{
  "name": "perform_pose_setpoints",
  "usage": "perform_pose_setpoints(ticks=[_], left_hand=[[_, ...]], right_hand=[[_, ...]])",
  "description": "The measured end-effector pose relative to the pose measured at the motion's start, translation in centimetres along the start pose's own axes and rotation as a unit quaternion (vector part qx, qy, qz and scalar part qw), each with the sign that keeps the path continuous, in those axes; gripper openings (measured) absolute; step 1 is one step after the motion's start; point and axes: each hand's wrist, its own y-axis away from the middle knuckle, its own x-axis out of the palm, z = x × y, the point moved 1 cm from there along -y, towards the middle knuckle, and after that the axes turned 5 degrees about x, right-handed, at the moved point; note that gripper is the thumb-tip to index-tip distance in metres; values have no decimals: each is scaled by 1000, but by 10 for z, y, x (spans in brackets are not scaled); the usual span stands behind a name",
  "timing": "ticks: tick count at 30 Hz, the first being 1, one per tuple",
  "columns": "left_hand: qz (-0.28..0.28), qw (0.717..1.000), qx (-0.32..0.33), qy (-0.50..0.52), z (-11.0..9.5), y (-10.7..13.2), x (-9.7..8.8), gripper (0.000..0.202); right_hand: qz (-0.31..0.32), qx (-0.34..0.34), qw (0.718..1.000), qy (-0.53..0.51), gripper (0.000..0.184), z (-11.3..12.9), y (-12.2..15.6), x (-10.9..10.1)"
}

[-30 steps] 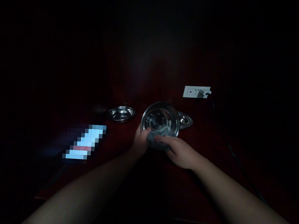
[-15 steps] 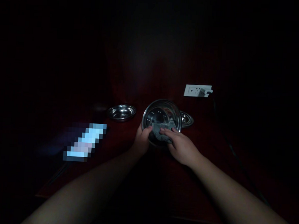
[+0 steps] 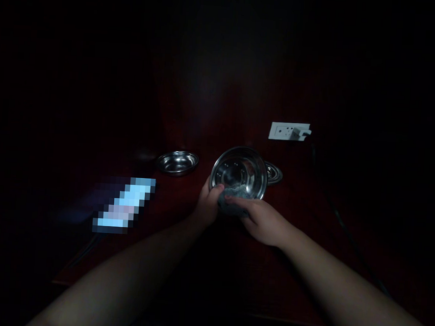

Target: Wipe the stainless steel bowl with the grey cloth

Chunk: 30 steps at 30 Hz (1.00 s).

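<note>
A shiny steel bowl (image 3: 235, 171) is tilted up with its inside facing me. My left hand (image 3: 208, 202) grips its left rim, thumb at the front and the other fingers hidden behind. A grey-green cloth (image 3: 235, 206) is folded over the bowl's lower rim. My right hand (image 3: 263, 220) closes on the cloth at that rim, thumb on the near side; its remaining fingers are mostly out of sight underneath.
On the dark red table (image 3: 269, 279), a shallow steel dish (image 3: 177, 163) stands left of the bowl and another steel dish (image 3: 275, 174) sits partly behind it. A lit, pixelated screen (image 3: 124, 206) lies at left. A white wall socket (image 3: 289, 131) holds a plug; its cable (image 3: 341, 222) runs down the right.
My right hand and the cloth have moved from the bowl's inside down onto its lower rim, and the cloth now wraps over the edge. The bowl has shifted slightly right.
</note>
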Motion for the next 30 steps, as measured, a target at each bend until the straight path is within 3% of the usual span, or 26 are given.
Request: perform_pose_setpoints(ticks=[5,8,10,15,17,20,24,30], left_hand=[[25,1000,-2,-10,2,0,0,33],[65,997,25,-9,-1,2,1,32],[70,997,40,-14,-3,2,1,30],[5,1000,5,-28,-4,2,1,25],[22,1000,-1,-10,-3,3,3,28],[55,998,-3,11,-2,4,5,32],[49,999,6,-3,-1,4,4,31],[-4,1000,0,9,-5,1,5,29]], right_hand=[[-10,128,986,107,30,0,-4,-6],[-22,165,976,142,23,-1,-5,-8],[-8,138,982,127,25,0,-4,-9],[33,10,999,22,31,1,-1,-9],[16,21,999,19,30,0,-1,-10],[-16,93,993,65,23,-2,-3,-10],[-48,145,984,93,23,-3,-4,-9],[-26,-23,999,-18,48,-1,2,3]])
